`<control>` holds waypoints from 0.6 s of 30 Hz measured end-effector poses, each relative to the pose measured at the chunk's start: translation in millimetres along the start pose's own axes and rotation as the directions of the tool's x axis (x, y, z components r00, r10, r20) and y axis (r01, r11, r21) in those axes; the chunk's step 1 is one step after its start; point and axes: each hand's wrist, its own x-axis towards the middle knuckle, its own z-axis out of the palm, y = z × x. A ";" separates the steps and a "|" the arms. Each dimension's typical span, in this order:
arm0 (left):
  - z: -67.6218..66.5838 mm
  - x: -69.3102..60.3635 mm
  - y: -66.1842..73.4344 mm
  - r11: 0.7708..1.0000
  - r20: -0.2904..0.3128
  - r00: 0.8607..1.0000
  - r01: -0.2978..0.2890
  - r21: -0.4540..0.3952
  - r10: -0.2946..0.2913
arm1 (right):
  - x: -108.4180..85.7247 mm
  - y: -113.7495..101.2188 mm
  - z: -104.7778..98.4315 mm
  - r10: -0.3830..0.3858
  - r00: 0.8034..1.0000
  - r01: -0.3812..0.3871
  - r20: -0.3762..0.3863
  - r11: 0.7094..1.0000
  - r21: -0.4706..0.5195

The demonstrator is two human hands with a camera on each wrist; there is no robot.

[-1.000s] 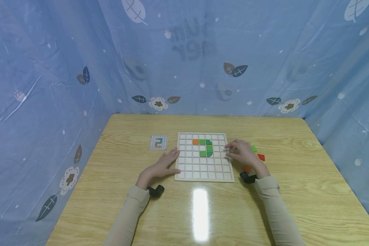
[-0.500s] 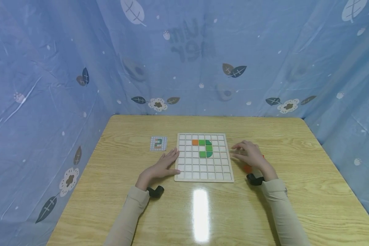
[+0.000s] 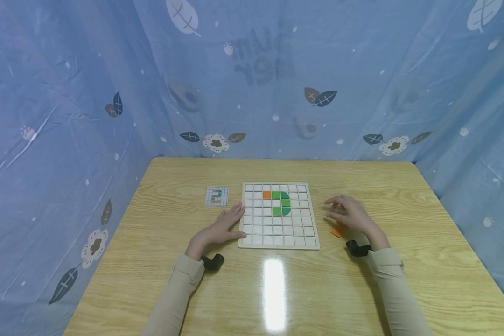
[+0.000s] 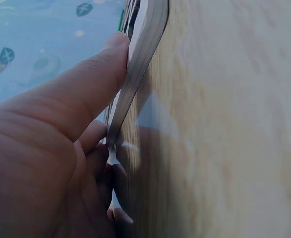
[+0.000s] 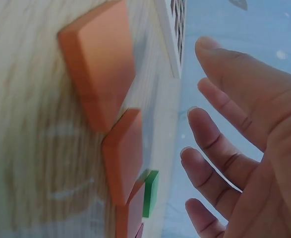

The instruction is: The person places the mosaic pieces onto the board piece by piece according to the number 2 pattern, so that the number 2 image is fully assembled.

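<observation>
A white gridded board point(image 3: 278, 229) with a pale wooden rim lies mid-table. One orange square tile point(image 3: 267, 194) and several green tiles point(image 3: 285, 202) sit in its upper cells. My left hand point(image 3: 219, 227) rests at the board's left edge with fingers spread; the left wrist view shows the thumb point(image 4: 93, 79) on the rim. To the right of the board my right hand point(image 3: 353, 215) hovers above loose tiles, fingers relaxed and apart, holding nothing. Under it lie orange tiles point(image 5: 103, 59) and a green tile point(image 5: 151, 193), mostly hidden by the hand in the head view.
A small printed card point(image 3: 216, 196) with a coloured grid pattern lies left of the board. The wooden table point(image 3: 319, 294) meets a blue patterned curtain point(image 3: 252, 93) at the back and sides. Black wrist cameras point(image 3: 213, 262) sit beneath both wrists.
My right hand has moved right, away from the board's edge and over the loose tiles, covering more of them. The left hand and the tiles on the board stay in place.
</observation>
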 end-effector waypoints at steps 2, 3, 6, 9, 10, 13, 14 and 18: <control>-0.2 0.0 0.5 1.000 0.002 1.000 0.004 0.001 -0.004 | -1.6 2.9 -0.7 -0.007 1.000 0.007 0.004 1.000 0.005; -0.2 0.0 0.8 1.000 0.003 1.000 0.004 0.002 -0.004 | -2.6 4.1 -1.1 -0.012 1.000 0.012 0.007 1.000 0.010; -0.4 -0.1 2.1 1.000 -0.006 1.000 -0.005 0.001 0.005 | -6.0 7.4 -2.9 -0.022 1.000 0.022 0.011 0.999 0.025; -0.6 -0.6 3.3 1.000 -0.010 1.000 -0.006 -0.003 0.006 | -9.6 9.9 -5.5 -0.019 1.000 0.019 0.018 1.000 0.025; -0.6 -0.7 3.4 1.000 -0.013 1.000 -0.007 -0.004 0.007 | -10.8 10.8 -6.3 -0.011 1.000 0.010 0.020 1.000 0.023; -0.4 -0.5 2.8 1.000 -0.010 1.000 0.000 0.003 0.000 | -13.9 12.4 -9.2 0.018 0.999 -0.019 0.040 1.000 0.017; -0.3 -0.3 2.4 1.000 -0.009 1.000 0.000 0.003 0.000 | -14.8 13.2 -9.9 0.025 0.999 -0.025 0.043 1.000 0.015; 0.5 0.5 1.1 1.000 -0.005 1.000 0.001 0.008 -0.001 | -18.2 17.4 -12.2 0.027 0.999 -0.027 0.039 1.000 0.012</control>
